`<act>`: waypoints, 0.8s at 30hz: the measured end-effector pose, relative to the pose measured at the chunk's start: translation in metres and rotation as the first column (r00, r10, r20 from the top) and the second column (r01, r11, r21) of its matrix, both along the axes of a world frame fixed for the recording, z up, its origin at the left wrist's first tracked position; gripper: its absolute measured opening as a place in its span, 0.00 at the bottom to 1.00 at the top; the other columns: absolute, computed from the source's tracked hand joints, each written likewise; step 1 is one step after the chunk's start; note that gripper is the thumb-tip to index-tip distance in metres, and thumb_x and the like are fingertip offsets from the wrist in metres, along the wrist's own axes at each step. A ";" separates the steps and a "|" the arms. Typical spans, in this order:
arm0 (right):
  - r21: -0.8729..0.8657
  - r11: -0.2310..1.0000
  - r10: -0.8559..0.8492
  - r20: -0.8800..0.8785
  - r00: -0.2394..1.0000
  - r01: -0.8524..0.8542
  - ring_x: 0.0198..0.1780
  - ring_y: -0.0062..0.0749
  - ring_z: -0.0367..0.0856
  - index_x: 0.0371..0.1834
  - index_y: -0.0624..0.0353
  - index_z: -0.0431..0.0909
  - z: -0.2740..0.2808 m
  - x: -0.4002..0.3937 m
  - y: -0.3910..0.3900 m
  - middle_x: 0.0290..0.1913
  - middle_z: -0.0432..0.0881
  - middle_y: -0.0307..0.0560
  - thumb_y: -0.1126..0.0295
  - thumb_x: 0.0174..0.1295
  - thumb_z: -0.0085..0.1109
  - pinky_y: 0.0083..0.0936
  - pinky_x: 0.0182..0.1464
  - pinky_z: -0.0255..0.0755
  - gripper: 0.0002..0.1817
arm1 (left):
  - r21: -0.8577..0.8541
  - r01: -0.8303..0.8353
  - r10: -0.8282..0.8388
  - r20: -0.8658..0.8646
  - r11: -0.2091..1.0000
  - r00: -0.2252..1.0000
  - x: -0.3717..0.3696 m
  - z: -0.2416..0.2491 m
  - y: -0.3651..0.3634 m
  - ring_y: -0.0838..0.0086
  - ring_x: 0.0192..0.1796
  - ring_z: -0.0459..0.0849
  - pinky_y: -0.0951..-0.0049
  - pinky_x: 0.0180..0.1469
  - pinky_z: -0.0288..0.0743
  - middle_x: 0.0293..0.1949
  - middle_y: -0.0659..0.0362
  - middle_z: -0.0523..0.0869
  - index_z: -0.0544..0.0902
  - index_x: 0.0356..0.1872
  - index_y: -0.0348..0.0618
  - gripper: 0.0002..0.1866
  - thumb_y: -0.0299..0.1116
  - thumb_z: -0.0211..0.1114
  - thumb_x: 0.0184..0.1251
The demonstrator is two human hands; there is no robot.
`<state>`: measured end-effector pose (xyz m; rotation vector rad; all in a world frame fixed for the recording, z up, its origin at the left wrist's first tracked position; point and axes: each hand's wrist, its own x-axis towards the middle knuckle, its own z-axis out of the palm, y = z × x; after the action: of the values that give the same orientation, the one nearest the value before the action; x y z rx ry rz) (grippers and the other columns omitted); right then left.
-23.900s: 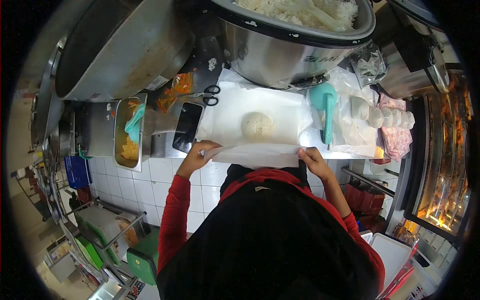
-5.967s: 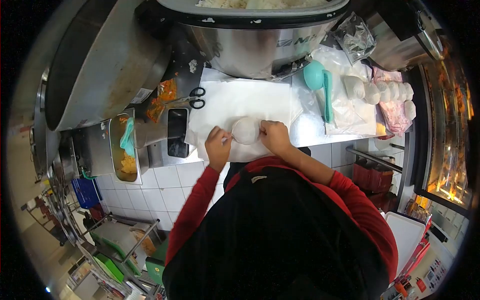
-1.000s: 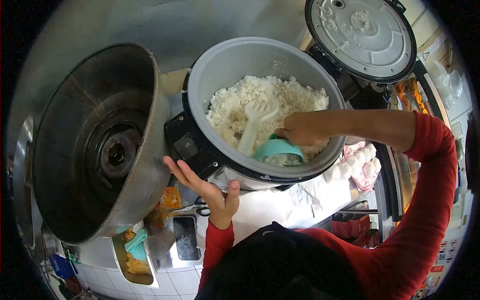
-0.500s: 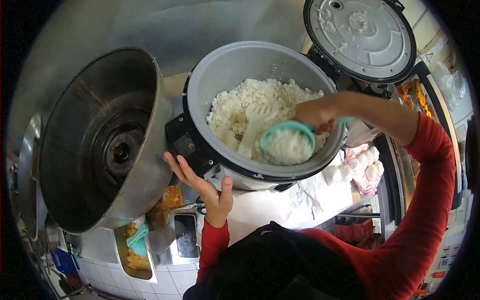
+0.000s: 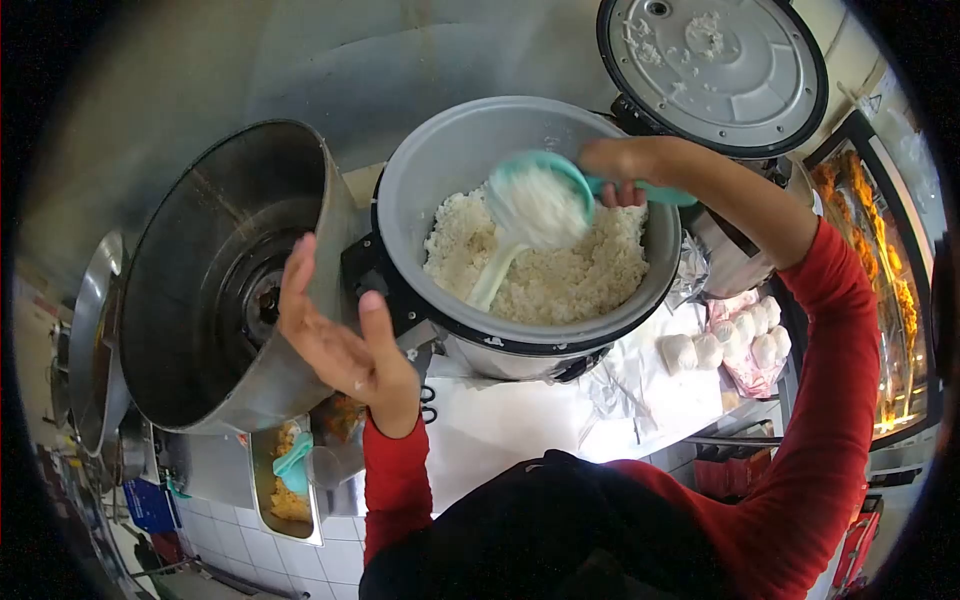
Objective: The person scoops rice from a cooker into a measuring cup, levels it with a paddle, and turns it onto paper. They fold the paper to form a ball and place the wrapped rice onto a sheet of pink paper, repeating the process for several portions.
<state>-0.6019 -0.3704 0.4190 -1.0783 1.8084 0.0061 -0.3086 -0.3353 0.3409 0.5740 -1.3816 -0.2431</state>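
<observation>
Over the large rice cooker (image 5: 400, 185), my right hand (image 5: 620, 170) grips a turquoise scoop (image 5: 655, 193) heaped with white rice (image 5: 540, 205). The scoop is tilted and slightly blurred. More rice (image 5: 580, 280) lies in the pot below it. A pale rice paddle (image 5: 492, 275) rests in the pot, its upper part hidden by the scoop. My left hand (image 5: 345, 345) is raised with its fingers apart, holding nothing, in front of the big metal pot (image 5: 235, 400) on the left.
The cooker's open lid (image 5: 715, 75) stands at the upper right. Wrapped white bundles (image 5: 705, 350) sit on the white-covered counter (image 5: 500, 415). A metal tray (image 5: 315, 525) holds yellow food and a turquoise scoop. A glass display case (image 5: 875, 290) is on the right.
My right hand has lifted the filled scoop up and left from the rice near the pot's front. My left hand has moved left and slightly up. The view has shifted somewhat.
</observation>
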 end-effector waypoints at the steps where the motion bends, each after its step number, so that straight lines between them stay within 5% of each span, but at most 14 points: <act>1: 0.071 0.992 0.115 -0.145 0.983 -0.105 0.11 0.18 0.58 0.29 0.57 0.73 -0.003 -0.004 -0.002 0.15 0.64 0.36 0.56 0.68 0.36 0.17 0.12 0.56 0.20 | 0.050 0.007 -0.005 -0.030 0.999 1.000 0.004 -0.009 0.001 0.57 0.64 0.67 0.58 0.68 0.52 0.58 0.45 0.72 0.65 0.58 0.33 0.24 0.24 0.57 0.60; 2: 0.116 0.935 0.355 -0.343 0.870 -0.336 0.16 0.36 0.72 0.28 0.63 0.76 -0.019 -0.005 -0.002 0.21 0.76 0.48 0.59 0.67 0.37 0.35 0.19 0.68 0.21 | 0.105 -0.013 0.017 -0.035 0.994 0.999 0.006 -0.021 0.000 0.59 0.63 0.68 0.60 0.68 0.52 0.57 0.46 0.73 0.66 0.57 0.34 0.22 0.24 0.57 0.61; 5: 0.006 0.623 0.561 -0.700 0.442 -0.783 0.32 0.48 0.82 0.41 0.66 0.80 -0.068 0.013 0.027 0.36 0.83 0.58 0.59 0.67 0.38 0.44 0.35 0.75 0.22 | 0.234 -0.016 0.025 -0.037 0.972 0.999 0.001 -0.042 -0.006 0.60 0.62 0.67 0.61 0.68 0.53 0.58 0.46 0.72 0.65 0.57 0.34 0.21 0.26 0.55 0.63; 8: 0.063 0.665 0.615 -0.611 0.498 -0.744 0.46 0.56 0.79 0.43 0.68 0.78 -0.057 0.041 0.026 0.43 0.81 0.63 0.59 0.69 0.37 0.48 0.46 0.72 0.23 | 0.196 0.064 -0.045 -0.103 0.979 0.994 -0.013 -0.048 -0.013 0.60 0.63 0.67 0.59 0.69 0.51 0.59 0.45 0.71 0.64 0.58 0.34 0.20 0.31 0.52 0.68; 14: 0.181 0.697 0.677 -0.484 0.554 -0.694 0.33 0.54 0.80 0.35 0.73 0.78 -0.024 0.053 0.035 0.32 0.82 0.61 0.57 0.71 0.34 0.44 0.40 0.72 0.28 | 0.166 -0.076 0.079 -0.012 0.983 0.997 -0.009 -0.053 -0.019 0.60 0.64 0.66 0.61 0.68 0.51 0.59 0.47 0.71 0.63 0.59 0.35 0.21 0.34 0.50 0.70; 20: 0.169 0.850 0.520 -0.431 0.738 -0.500 0.25 0.46 0.77 0.30 0.72 0.77 -0.007 0.044 0.050 0.22 0.78 0.57 0.52 0.72 0.33 0.40 0.35 0.71 0.32 | 0.210 -0.017 0.028 -0.050 0.978 0.998 -0.006 -0.063 -0.017 0.65 0.53 0.67 0.68 0.52 0.59 0.56 0.47 0.69 0.62 0.59 0.36 0.27 0.40 0.55 0.64; 24: 0.181 0.798 0.599 -0.343 0.724 -0.575 0.22 0.40 0.73 0.30 0.72 0.76 -0.036 0.037 0.036 0.19 0.75 0.52 0.50 0.72 0.33 0.36 0.31 0.70 0.32 | 0.054 -0.071 0.070 0.023 0.996 0.997 -0.004 -0.070 -0.018 0.66 0.48 0.66 0.68 0.49 0.59 0.52 0.48 0.70 0.62 0.58 0.36 0.28 0.43 0.57 0.62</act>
<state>-0.5644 -0.3343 0.3834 -1.6586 1.6979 0.7047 -0.3126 -0.3532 0.2708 0.6716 -1.3756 -0.2195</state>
